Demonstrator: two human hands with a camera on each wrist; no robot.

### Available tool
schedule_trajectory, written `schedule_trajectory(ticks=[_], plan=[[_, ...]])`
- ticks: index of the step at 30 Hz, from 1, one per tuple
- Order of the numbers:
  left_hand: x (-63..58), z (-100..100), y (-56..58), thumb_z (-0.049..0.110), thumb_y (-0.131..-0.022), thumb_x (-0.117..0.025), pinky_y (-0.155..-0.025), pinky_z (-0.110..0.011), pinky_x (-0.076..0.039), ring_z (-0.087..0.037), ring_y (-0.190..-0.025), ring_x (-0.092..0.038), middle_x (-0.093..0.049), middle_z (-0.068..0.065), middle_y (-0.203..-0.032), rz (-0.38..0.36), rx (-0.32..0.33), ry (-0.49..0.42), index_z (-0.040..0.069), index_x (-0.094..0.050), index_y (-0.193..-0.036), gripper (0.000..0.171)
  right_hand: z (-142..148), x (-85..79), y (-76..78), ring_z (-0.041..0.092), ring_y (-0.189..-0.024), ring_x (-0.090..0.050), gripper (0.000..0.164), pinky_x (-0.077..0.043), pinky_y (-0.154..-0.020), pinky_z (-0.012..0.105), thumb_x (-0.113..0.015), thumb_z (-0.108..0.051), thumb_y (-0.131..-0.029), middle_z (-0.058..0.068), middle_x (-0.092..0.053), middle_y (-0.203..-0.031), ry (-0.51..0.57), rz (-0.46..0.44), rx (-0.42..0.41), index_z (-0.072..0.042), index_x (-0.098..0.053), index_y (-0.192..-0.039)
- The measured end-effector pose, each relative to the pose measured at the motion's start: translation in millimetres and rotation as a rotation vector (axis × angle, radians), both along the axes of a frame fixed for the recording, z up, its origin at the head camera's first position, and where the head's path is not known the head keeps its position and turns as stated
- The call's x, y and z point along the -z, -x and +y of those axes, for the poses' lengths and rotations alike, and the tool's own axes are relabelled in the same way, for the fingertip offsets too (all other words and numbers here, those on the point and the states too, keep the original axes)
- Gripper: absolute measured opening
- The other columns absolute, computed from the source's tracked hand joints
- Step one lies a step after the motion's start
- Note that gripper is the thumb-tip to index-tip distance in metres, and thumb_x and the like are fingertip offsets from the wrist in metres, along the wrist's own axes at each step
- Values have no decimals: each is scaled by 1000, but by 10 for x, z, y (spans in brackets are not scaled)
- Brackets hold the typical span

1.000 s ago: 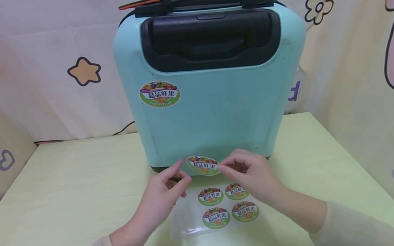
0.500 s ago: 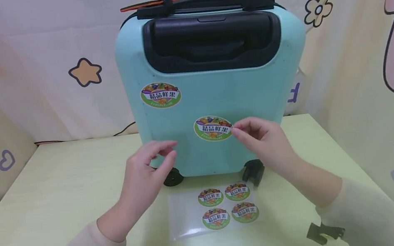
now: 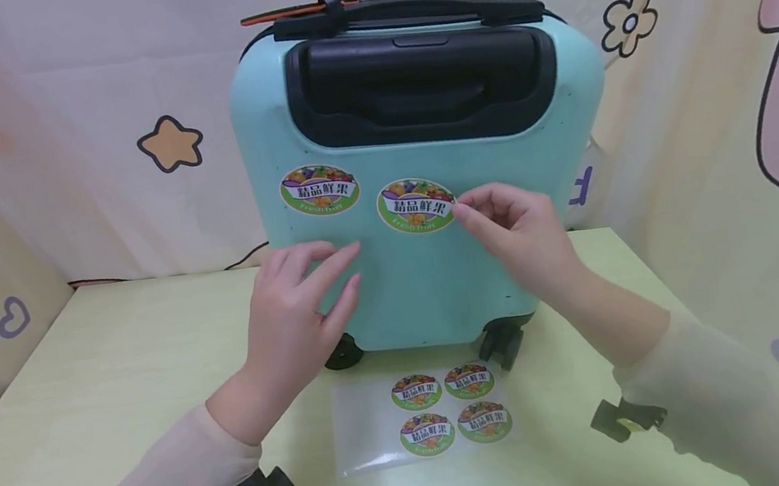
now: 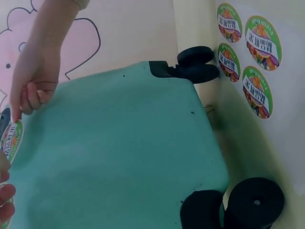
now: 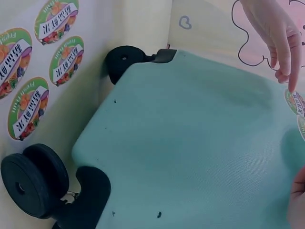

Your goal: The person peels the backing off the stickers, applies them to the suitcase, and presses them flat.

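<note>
A mint-green suitcase [image 3: 395, 284] stands upright on the table, its flat side toward me. My right hand [image 3: 519, 237] pinches the right edge of an oval fruit sticker [image 3: 417, 206] between thumb and index finger, holding it against or close over the suitcase front. To its left, a matching sticker [image 3: 319, 190] lies flat on the shell. My left hand [image 3: 294, 310] hovers at the lower left, fingers spread and holding nothing, its fingertips below the two stickers. In the left wrist view, the right hand [image 4: 40, 71] points down at the pinched sticker [image 4: 12, 138].
A clear sheet [image 3: 363, 429] bearing several more fruit stickers lies on the table [image 3: 120, 397] in front of the suitcase. Black wheels [image 3: 502, 342] jut from the suitcase's bottom. A black handle [image 3: 419, 81] sits recessed near its top. Patterned cloth [image 3: 80, 112] hangs behind.
My right hand has carried the sticker from low over the sheet up the suitcase front, level with a point just below the other sticker. My left hand has risen too, its fingers spreading.
</note>
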State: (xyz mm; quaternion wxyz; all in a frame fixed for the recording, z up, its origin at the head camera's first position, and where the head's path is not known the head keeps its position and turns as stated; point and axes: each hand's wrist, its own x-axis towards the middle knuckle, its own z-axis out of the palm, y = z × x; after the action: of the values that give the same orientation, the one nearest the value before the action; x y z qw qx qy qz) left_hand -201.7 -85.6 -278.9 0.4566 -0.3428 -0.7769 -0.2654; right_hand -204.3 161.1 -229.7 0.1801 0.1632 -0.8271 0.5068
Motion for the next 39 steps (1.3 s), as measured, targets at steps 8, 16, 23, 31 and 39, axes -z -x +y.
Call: schedule_trajectory(ticks=[8,16,23,31,39], plan=[[-144,54,117,15,-84,-65,-80,-48,-36,-31,-98,-51,-61,-12,-101,122,-31,10,5,-70,-105,25,1,-49,31,18,-63,-45,28,-38,-53,22,-63,-25,-90,9,-51,-69,-4,19,1,0,-66,-101],[-442,96,270,17,-80,-72,-101,-53,-25,-31,-118,-45,-59,-12,-118,272,-74,20,6,-65,-115,38,2,-63,53,18,-62,-46,28,-39,-53,22,-63,-26,-90,11,-52,-69,-7,24,9,0,-67,-101],[-745,44,403,34,-79,-73,-108,-55,-8,-27,-135,-29,-49,-9,-136,327,-72,259,7,-53,-131,62,-2,-73,67,18,-62,-45,27,-38,-53,22,-64,-24,-89,9,-54,-69,-33,70,16,1,-68,-99],[-969,-6,425,53,-74,-71,-106,-57,-2,-25,-140,-17,-47,-7,-139,305,-150,452,9,-48,-136,79,-3,-91,73,18,-62,-45,26,-37,-53,22,-64,-23,-89,11,-55,-70,-47,89,18,1,-68,-98],[-961,56,450,53,-71,-75,-108,-55,-2,-26,-138,-20,-50,-9,-130,246,-171,465,10,-49,-135,82,-17,-111,78,19,-64,-47,26,-40,-55,21,-64,-23,-89,12,-58,-72,-69,98,42,0,-68,-100]])
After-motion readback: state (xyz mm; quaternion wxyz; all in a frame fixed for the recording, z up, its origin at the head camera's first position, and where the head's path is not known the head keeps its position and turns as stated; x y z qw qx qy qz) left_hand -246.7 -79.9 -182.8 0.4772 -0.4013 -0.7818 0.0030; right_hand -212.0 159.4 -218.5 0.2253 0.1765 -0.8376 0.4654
